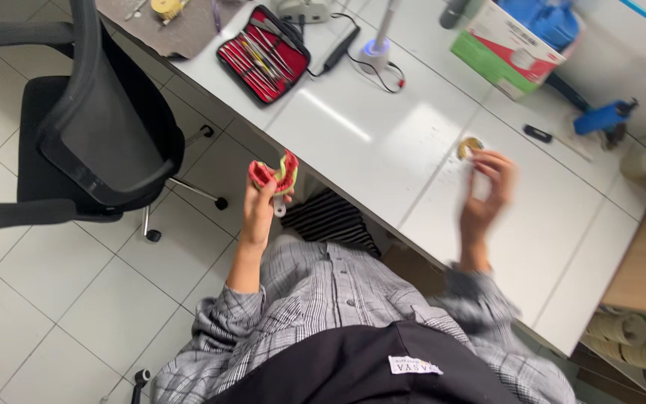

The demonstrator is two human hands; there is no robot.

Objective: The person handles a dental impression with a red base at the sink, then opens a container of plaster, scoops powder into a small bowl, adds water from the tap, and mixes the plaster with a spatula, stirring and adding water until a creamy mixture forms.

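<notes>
**Two hands, two pieces, held up over the desk edge**

The left hand (259,206) is closed around a red and green dental model (275,174), gripping it from below so the jaw-shaped piece stands above the fingers, out past the edge of the white desk (383,142); the right hand (487,194) is blurred, fingers curled, pinching a small yellowish piece (470,146) at the fingertips just above the desktop; the two pieces are well apart, so by my reckoning nothing has been fitted together yet and any joining or trimming is left to do. Below them, a grey checked shirt and dark apron fill the near view; beyond the left hand stands a black office chair (99,120); farther along the desk lies an open red instrument case (263,54), and at the far end a green, red and white box (514,45).
</notes>
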